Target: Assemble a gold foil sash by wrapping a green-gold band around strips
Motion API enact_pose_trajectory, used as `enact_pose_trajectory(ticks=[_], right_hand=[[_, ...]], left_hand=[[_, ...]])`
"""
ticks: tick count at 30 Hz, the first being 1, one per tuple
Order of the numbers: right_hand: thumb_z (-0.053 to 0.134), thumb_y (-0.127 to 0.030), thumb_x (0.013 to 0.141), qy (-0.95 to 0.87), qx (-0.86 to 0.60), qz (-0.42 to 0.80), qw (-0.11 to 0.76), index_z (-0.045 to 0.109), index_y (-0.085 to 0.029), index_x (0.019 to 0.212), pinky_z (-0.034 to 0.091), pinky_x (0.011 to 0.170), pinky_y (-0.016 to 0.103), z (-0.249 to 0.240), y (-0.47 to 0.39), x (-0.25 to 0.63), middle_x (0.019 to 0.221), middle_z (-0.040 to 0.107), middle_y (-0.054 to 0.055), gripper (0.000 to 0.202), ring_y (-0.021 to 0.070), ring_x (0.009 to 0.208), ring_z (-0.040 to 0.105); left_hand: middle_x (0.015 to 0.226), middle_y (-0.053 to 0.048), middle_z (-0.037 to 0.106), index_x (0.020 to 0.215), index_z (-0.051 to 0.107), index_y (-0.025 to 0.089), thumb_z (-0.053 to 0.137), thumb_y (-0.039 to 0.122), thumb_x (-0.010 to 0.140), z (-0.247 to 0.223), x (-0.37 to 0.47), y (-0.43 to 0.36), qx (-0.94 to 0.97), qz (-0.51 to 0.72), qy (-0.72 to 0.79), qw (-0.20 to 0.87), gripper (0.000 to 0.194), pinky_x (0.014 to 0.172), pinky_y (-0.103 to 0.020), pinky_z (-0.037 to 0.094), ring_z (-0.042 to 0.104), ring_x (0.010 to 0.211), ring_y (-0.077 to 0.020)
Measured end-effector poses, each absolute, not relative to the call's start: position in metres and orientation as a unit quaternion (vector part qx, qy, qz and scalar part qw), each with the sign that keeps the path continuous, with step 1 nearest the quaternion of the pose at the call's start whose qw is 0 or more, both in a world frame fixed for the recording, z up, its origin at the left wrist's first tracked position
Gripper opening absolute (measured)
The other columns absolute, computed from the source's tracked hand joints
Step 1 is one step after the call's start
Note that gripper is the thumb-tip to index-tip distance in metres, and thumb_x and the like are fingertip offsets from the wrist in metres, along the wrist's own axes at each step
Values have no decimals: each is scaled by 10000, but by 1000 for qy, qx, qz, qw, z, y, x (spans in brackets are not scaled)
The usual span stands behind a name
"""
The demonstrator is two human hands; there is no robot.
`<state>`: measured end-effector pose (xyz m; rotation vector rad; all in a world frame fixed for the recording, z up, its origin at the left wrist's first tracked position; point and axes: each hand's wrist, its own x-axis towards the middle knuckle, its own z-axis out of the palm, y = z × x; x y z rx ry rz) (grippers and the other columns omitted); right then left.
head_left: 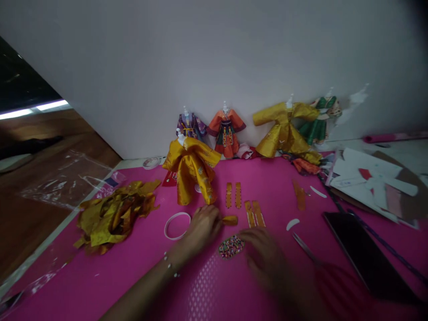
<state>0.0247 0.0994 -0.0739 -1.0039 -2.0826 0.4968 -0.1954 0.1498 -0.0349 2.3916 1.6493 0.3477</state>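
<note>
My left hand rests on the pink mat with its fingers bunched. A small gold fabric piece sticks out from its fingertips, narrow end at the hand. Just behind it stands a gold embroidered doll gown on a white form. My right hand is blurred, its fingertips at the right edge of a small heap of multicoloured beads; whether it pinches anything is unclear. Beyond the hands lie gold strips with dotted edges, and another pair of gold strips close to my right fingers.
A white ring and a pile of gold scraps lie left. Scissors, a dark phone and paper pieces are right. More dressed doll forms, including an orange robe, stand along the wall.
</note>
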Motion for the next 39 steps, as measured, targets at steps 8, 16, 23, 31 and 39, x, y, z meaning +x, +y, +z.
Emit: enact_pose_trajectory(ticks=[8, 16, 23, 31, 39], right_hand=[[476, -47, 781, -849, -394, 186, 298, 492, -177, 1340, 321, 1102, 568, -86, 100, 14, 1347, 580, 85, 574, 285, 1340, 393], [591, -164, 848, -801, -440, 182, 363, 542, -201, 1264, 448, 1024, 478, -93, 102, 13, 1199, 644, 92, 420, 262, 1183, 530], [597, -263, 856, -731, -489, 99, 466, 536, -199, 1237, 512, 884, 487, -95, 118, 27, 1084, 672, 111, 390, 274, 1011, 613], [590, -270, 855, -712, -518, 118, 459, 545, -190, 1190, 530, 839, 465, -82, 116, 36, 1074, 670, 116, 348, 278, 982, 634], [596, -197, 842, -787, -426, 169, 413, 455, -222, 1289, 498, 935, 501, -90, 104, 23, 1173, 625, 103, 470, 280, 1102, 578]], left_hand=[[725, -19, 585, 765, 522, 196, 450, 195, 879, -8, -218, 101, 765, 233, 585, 130, 135, 672, -300, 421, 536, 701, -176], [701, 41, 563, 791, 565, 209, 553, 219, 816, 36, -221, 55, 679, 158, 594, 401, 30, 595, -236, 380, 500, 648, -131], [737, 61, 565, 800, 552, 208, 648, 209, 763, 22, -181, 57, 669, 120, 557, 477, 103, 577, -217, 345, 468, 653, -109], [930, -43, 630, 895, 580, 195, 623, 137, 747, -26, -167, 79, 767, 84, 573, 277, 165, 706, -326, 419, 567, 812, -213], [1157, -100, 579, 1150, 554, 188, 643, 150, 820, -24, -189, 73, 756, 214, 579, 216, 344, 937, -411, 450, 537, 1072, -251]])
